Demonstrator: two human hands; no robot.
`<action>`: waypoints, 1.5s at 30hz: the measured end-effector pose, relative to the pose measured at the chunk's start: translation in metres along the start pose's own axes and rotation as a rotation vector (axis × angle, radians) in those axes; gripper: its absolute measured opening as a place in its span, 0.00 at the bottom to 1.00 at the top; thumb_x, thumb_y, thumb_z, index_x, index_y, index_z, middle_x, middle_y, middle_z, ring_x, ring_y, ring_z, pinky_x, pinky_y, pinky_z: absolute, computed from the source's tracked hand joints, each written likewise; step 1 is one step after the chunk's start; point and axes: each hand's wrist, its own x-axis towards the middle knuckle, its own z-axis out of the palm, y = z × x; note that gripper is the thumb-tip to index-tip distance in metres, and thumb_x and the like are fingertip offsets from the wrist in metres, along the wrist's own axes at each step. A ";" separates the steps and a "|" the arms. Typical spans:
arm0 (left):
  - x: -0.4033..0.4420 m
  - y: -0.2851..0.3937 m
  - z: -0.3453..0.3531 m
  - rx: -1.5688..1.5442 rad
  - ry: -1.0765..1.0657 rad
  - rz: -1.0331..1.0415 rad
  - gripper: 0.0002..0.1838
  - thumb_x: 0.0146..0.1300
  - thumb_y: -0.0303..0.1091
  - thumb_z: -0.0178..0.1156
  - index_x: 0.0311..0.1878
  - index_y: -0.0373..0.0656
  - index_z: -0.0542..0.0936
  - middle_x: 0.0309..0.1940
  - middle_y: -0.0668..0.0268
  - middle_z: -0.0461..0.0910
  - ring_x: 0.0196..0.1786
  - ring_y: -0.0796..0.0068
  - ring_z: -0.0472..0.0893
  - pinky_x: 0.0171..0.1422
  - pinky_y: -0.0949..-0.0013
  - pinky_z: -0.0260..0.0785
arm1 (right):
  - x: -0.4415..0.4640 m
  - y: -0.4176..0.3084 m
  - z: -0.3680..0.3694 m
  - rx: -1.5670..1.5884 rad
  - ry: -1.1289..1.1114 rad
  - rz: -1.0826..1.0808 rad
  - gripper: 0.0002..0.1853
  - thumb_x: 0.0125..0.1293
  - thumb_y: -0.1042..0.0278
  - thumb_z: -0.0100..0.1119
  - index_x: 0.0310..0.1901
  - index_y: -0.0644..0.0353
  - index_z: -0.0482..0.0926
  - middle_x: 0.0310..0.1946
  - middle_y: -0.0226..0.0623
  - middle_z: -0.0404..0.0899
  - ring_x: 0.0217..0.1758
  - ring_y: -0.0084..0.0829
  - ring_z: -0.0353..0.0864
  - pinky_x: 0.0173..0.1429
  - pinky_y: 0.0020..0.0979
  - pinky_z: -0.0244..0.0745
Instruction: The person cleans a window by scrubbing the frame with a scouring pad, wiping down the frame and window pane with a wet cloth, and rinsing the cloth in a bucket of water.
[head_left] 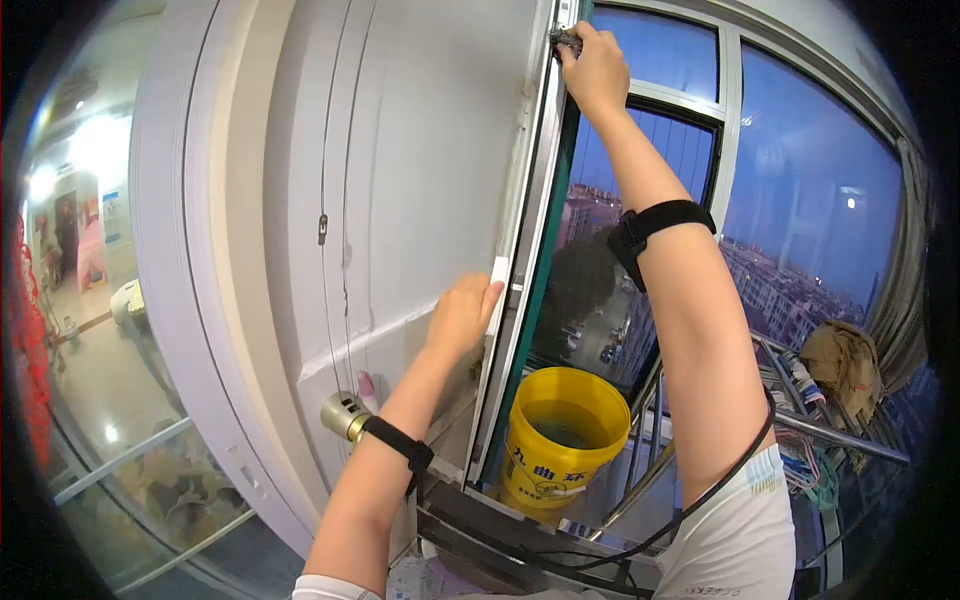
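Observation:
My right hand is raised to the upper part of the window frame. Its fingers are closed on a dark, wiry scouring pad, which is pressed against the frame. Lower down, my left hand grips a white window handle on the sash edge; part of its grip is hidden behind the hand. Below and between my arms stands a yellow bucket with dark Chinese characters on its side. Murky water partly fills it.
A metal drying rack with hanging clothes stands at right, beside a grey curtain. A black cable runs past my right arm. On the left wall hang thin cords above a round metal knob. Buildings show outside.

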 end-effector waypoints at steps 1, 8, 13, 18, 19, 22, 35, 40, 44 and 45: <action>0.000 -0.001 0.000 0.010 -0.002 0.005 0.22 0.72 0.48 0.42 0.38 0.36 0.76 0.35 0.46 0.77 0.41 0.41 0.76 0.44 0.47 0.67 | 0.007 0.000 0.002 -0.033 0.012 0.001 0.12 0.59 0.59 0.64 0.44 0.50 0.79 0.40 0.43 0.77 0.43 0.48 0.80 0.45 0.45 0.74; -0.001 0.002 -0.006 -0.015 -0.009 -0.028 0.22 0.72 0.48 0.45 0.35 0.37 0.74 0.35 0.48 0.77 0.38 0.41 0.77 0.42 0.46 0.69 | -0.008 -0.007 0.000 -0.124 0.055 -0.038 0.09 0.60 0.60 0.62 0.41 0.50 0.79 0.39 0.41 0.76 0.40 0.48 0.80 0.41 0.45 0.75; 0.001 0.006 -0.005 -0.004 -0.017 0.007 0.21 0.72 0.47 0.45 0.34 0.36 0.74 0.34 0.46 0.77 0.39 0.42 0.77 0.42 0.47 0.69 | -0.019 -0.005 -0.001 -0.155 0.015 -0.037 0.09 0.60 0.59 0.61 0.40 0.50 0.78 0.39 0.40 0.76 0.40 0.49 0.80 0.40 0.47 0.75; 0.006 0.002 0.000 0.015 0.044 0.042 0.21 0.71 0.46 0.46 0.33 0.37 0.74 0.33 0.46 0.77 0.37 0.42 0.77 0.41 0.46 0.69 | 0.023 0.012 0.018 -0.157 0.151 -0.032 0.11 0.60 0.57 0.61 0.40 0.51 0.79 0.39 0.41 0.76 0.39 0.50 0.80 0.41 0.48 0.76; 0.003 0.004 -0.001 0.013 0.036 0.031 0.20 0.71 0.46 0.46 0.33 0.37 0.74 0.33 0.46 0.77 0.36 0.42 0.77 0.41 0.46 0.69 | 0.017 0.006 0.015 -0.191 0.168 -0.047 0.10 0.61 0.58 0.60 0.40 0.52 0.79 0.38 0.40 0.76 0.38 0.50 0.80 0.39 0.48 0.75; -0.002 0.005 -0.001 -0.023 0.052 0.020 0.20 0.71 0.46 0.46 0.32 0.38 0.73 0.31 0.47 0.77 0.34 0.41 0.77 0.39 0.46 0.68 | -0.017 -0.007 0.005 -0.160 0.106 -0.073 0.09 0.62 0.59 0.60 0.39 0.51 0.79 0.37 0.39 0.75 0.36 0.49 0.80 0.37 0.47 0.75; -0.002 0.008 -0.003 0.026 0.023 -0.012 0.20 0.71 0.46 0.47 0.33 0.37 0.73 0.33 0.48 0.77 0.37 0.42 0.78 0.41 0.47 0.69 | 0.012 -0.005 0.002 -0.100 0.120 -0.083 0.06 0.62 0.67 0.54 0.37 0.60 0.76 0.38 0.51 0.76 0.39 0.56 0.78 0.42 0.51 0.73; 0.000 0.006 -0.005 0.011 0.038 -0.009 0.20 0.71 0.46 0.47 0.33 0.37 0.73 0.30 0.49 0.77 0.36 0.42 0.77 0.40 0.47 0.69 | -0.032 -0.003 -0.001 -0.173 0.072 -0.135 0.08 0.60 0.62 0.60 0.41 0.50 0.78 0.39 0.40 0.73 0.33 0.51 0.81 0.35 0.48 0.76; -0.001 0.007 0.000 0.024 0.028 0.017 0.20 0.71 0.46 0.46 0.33 0.37 0.73 0.32 0.49 0.78 0.36 0.42 0.78 0.41 0.47 0.69 | -0.033 0.002 -0.005 -0.199 -0.034 -0.189 0.10 0.60 0.61 0.60 0.42 0.50 0.76 0.39 0.41 0.73 0.33 0.52 0.81 0.33 0.49 0.76; 0.000 0.007 0.001 0.031 0.028 0.027 0.20 0.71 0.46 0.46 0.34 0.37 0.73 0.33 0.49 0.78 0.36 0.42 0.78 0.41 0.47 0.69 | -0.028 0.003 -0.003 -0.185 0.004 -0.140 0.10 0.61 0.59 0.60 0.41 0.51 0.76 0.39 0.42 0.74 0.34 0.53 0.81 0.34 0.48 0.76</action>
